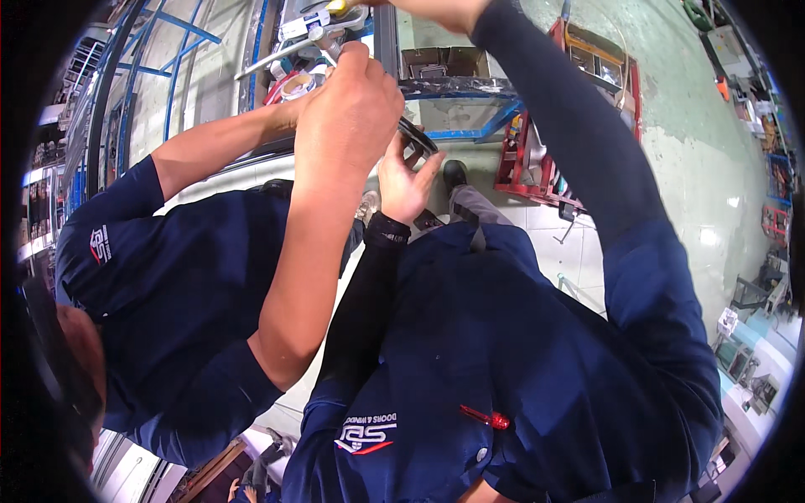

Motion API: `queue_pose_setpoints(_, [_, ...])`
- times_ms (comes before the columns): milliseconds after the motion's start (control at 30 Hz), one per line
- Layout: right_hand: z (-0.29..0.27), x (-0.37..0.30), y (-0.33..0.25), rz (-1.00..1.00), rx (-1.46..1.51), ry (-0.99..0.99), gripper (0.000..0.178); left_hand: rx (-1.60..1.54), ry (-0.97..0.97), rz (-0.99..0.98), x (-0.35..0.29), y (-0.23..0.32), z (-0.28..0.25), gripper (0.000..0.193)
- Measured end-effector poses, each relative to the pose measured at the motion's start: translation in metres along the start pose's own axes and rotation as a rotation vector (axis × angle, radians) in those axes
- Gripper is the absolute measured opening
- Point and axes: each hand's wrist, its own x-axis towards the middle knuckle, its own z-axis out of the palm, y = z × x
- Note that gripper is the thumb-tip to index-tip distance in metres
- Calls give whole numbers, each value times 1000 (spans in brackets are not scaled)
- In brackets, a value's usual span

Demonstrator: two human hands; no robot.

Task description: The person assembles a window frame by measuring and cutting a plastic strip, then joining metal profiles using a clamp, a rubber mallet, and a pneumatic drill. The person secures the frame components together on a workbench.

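My left hand (405,183), below a black sleeve and a dark wristband, is closed around a flat black piece (418,134) whose kind I cannot make out. Part of this piece is hidden behind a co-worker's hand (348,105). That hand is beside mine, its fingers bent toward a workbench crowded with tools. At the top edge of the view, my right hand (444,10) reaches left over the bench frame. Its fingers are cut off by the edge. A small yellow object (337,7) shows to their left; whether I touch it cannot be seen.
The co-worker (193,310) stands close on my left. A dark metal frame (457,86) crosses ahead, with a cardboard box (444,63) behind it. Red tool racks (537,159) stand at the right. White tape rolls (298,85) lie among the bench items.
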Motion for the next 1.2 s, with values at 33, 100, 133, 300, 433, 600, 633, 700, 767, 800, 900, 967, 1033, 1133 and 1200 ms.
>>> queue_pose_setpoints(33, [6,15,-26,100,94,-94,44,-172,48,-127,-5,6,8,15])
queue_pose_setpoints(100, [17,18,-59,159,102,-351,47,-571,186,-382,-9,28,24,16])
queue_pose_setpoints(133, [38,45,-39,82,103,-537,51,-742,228,-523,-22,37,32,17])
queue_pose_setpoints(300, [102,69,-30,381,131,-938,43,-1206,380,-803,-36,75,56,20])
queue_pose_setpoints(433, [103,51,-29,325,274,-600,39,-1285,384,-837,-38,85,64,23])
queue_pose_setpoints(600, [103,66,11,-131,-258,32,30,-1355,375,-837,-34,87,70,27])
queue_pose_setpoints(633, [107,69,17,-291,-412,180,27,-1358,367,-839,-36,87,70,28])
queue_pose_setpoints(700, [107,65,29,-356,-499,436,26,-1379,353,-830,-37,92,69,30])
queue_pose_setpoints(767, [98,45,19,-155,-350,660,27,-1435,319,-804,-33,98,79,31])
queue_pose_setpoints(800, [101,29,-12,33,-70,660,29,-1414,316,-820,-39,102,72,32])
queue_pose_setpoints(900, [81,25,-11,34,-19,365,50,-1422,294,-807,-40,116,67,35])
queue_pose_setpoints(967, [55,14,-19,-212,-191,1,60,-1429,279,-797,-38,121,70,36])
queue_pose_setpoints(1033, [36,20,-32,-598,-646,-268,66,-1377,284,-845,-50,121,60,38])
queue_pose_setpoints(1133, [7,29,-41,-518,-729,-589,67,-1403,236,-796,-43,129,71,41])
queue_pose_setpoints(1200, [11,38,-54,-566,-730,-626,64,-1372,240,-839,-52,129,71,42])
